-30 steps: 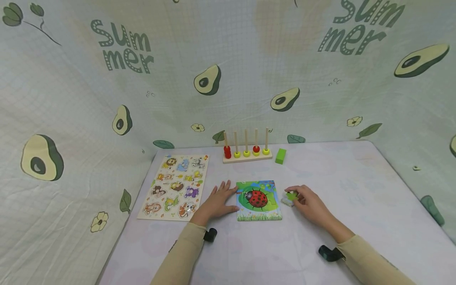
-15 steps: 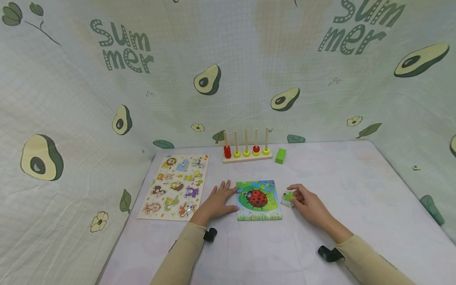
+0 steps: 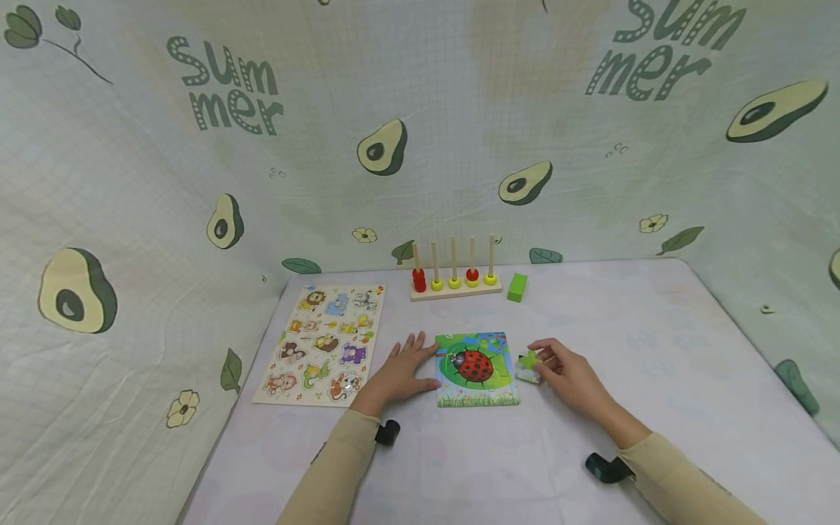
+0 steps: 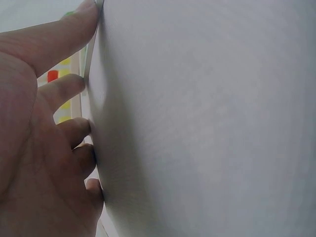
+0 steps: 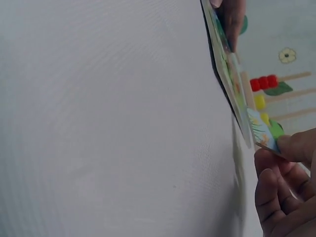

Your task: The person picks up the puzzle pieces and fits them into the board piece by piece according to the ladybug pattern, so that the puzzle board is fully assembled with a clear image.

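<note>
A square ladybug jigsaw puzzle (image 3: pixel 475 368) lies flat in the middle of the table. My left hand (image 3: pixel 398 372) rests beside it with spread fingers, the thumb and a fingertip at its left edge. To the puzzle's right, my right hand (image 3: pixel 567 374) pinches a small puzzle piece (image 3: pixel 528 376) between thumb and fingers. The right wrist view shows this piece (image 5: pixel 261 131) raised and tilted, printed with grass, pale blue and green. It is close to the puzzle's right edge, and part of it is hidden by the thumb.
Left of the puzzle lies a wooden animal peg board (image 3: pixel 327 348). A counting stand (image 3: pixel 456 292) with red and yellow beads on upright rods stands at the back, with a green block (image 3: pixel 517 287) to its right. A printed cloth backdrop (image 3: pixel 453 95) rises behind the table.
My right hand has shifted the puzzle piece slightly left, towards the puzzle, and the piece's angle has changed. The left hand and the puzzle have stayed in place.
</note>
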A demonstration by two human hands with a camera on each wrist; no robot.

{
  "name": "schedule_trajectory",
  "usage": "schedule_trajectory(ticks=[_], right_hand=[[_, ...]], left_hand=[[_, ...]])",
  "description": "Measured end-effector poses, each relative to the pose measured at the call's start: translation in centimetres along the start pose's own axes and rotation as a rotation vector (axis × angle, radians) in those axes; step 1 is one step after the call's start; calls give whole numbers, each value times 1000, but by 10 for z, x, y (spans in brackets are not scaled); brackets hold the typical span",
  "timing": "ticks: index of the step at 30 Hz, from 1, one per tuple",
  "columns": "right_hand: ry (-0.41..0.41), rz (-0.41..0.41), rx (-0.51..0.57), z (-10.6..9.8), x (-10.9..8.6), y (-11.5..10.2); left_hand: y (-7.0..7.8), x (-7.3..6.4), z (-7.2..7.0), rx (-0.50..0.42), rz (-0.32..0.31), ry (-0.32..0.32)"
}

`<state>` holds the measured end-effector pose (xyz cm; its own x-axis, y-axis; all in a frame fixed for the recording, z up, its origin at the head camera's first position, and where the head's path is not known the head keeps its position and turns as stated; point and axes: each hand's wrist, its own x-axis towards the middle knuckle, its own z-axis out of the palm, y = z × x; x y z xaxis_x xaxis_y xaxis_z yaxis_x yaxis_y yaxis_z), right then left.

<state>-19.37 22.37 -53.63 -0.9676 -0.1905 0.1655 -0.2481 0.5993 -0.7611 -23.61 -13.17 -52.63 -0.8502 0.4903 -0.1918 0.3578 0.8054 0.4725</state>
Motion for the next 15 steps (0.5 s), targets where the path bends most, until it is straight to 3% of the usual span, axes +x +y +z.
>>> schedule_trajectory(ticks=[15], right_hand=[[-68,22,90,8,-3,-10]], left_hand=[[-2,1,2,9,5,7]])
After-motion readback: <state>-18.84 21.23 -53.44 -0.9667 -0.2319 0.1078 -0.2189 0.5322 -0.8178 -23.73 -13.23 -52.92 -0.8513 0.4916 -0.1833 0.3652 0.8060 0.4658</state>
